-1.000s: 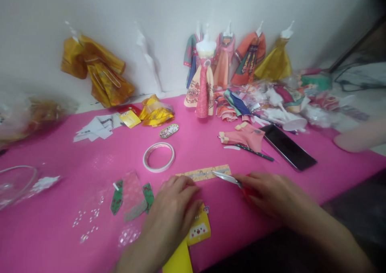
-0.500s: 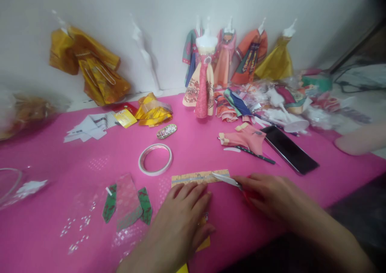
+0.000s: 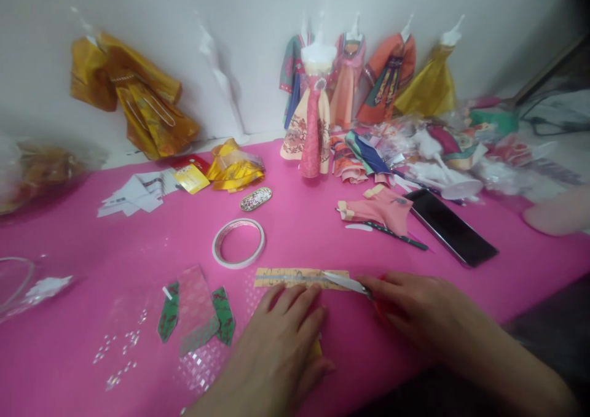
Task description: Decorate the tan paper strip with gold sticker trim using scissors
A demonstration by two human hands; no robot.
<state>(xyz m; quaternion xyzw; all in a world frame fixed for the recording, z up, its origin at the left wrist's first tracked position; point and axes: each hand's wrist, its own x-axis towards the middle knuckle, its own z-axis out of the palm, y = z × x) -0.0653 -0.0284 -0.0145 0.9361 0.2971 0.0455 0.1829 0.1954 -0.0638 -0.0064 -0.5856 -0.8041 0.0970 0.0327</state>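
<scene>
A narrow beige patterned strip (image 3: 281, 276) with a greyish band along it lies flat on the pink table cover (image 3: 295, 220). My left hand (image 3: 286, 337) rests palm down in front of it, fingers stretched out and fingertips at its near edge. My right hand (image 3: 415, 306) is closed round the red handles of a pair of scissors (image 3: 348, 282). The blades point left and lie over the strip's right part; whether they touch it I cannot tell. Something yellow is mostly covered by my left hand.
Behind the strip lies a roll of tape (image 3: 238, 244). Green and pink fabric pieces (image 3: 198, 309) and shiny gems (image 3: 113, 349) are at left. A phone (image 3: 454, 228) and a pink doll garment (image 3: 378, 211) lie at right. Dressed doll forms (image 3: 316, 116) line the wall.
The strip has turned a little, its left end nearer to me. The scissors and my right hand have moved slightly toward me. The view has shifted slightly.
</scene>
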